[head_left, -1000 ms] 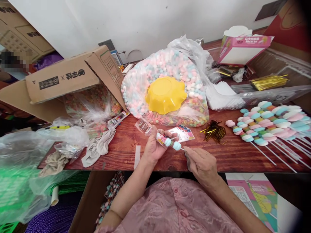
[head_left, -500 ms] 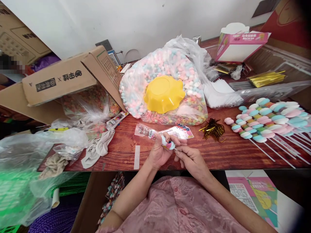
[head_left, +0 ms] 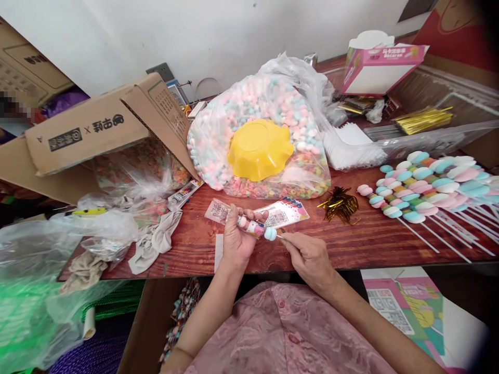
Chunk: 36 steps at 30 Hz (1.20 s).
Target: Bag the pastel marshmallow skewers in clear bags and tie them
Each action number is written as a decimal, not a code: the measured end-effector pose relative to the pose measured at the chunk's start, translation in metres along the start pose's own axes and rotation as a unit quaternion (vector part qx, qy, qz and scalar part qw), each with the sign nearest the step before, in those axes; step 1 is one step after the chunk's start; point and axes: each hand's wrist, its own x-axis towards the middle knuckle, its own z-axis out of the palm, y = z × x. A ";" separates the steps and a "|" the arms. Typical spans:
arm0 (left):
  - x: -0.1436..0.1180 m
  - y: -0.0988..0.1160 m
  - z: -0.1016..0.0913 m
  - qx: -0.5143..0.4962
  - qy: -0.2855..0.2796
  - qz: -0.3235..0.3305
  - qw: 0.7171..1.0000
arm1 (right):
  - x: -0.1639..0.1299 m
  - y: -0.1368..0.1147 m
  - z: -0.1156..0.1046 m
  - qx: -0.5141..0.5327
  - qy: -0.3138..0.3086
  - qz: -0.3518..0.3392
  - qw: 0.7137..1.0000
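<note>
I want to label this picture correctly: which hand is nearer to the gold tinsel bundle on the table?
The right hand. It sits just below and left of the gold tinsel bundle, not touching it. The left hand is farther left, wrapped around the candy skewer.

A single head-worn camera looks forward and down from above the person's chest, close over the near table (head_left: 374,244) edge. The wall (head_left: 218,31) fills the top of the frame, the pink shirt (head_left: 284,332) the bottom centre, both hands mid-frame.
</note>
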 end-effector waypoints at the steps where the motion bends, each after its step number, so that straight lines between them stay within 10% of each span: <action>1: 0.000 -0.001 0.001 -0.009 0.011 -0.003 1.000 | 0.001 -0.001 0.000 -0.036 0.014 -0.030 0.999; 9: -0.007 -0.024 0.005 -0.002 0.021 -0.071 0.997 | 0.009 -0.013 0.002 -0.175 0.037 -0.153 0.972; 22: -0.005 -0.027 -0.007 0.052 -0.090 -0.055 0.993 | 0.005 -0.005 -0.012 0.033 -0.140 0.075 0.987; 30: -0.020 -0.046 -0.004 0.137 -0.125 -0.109 0.977 | 0.000 -0.022 0.008 -0.032 -0.043 -0.023 0.998; 36: -0.019 -0.023 -0.010 0.220 -0.171 -0.192 0.941 | 0.022 -0.005 -0.046 -0.001 -0.087 -0.134 0.987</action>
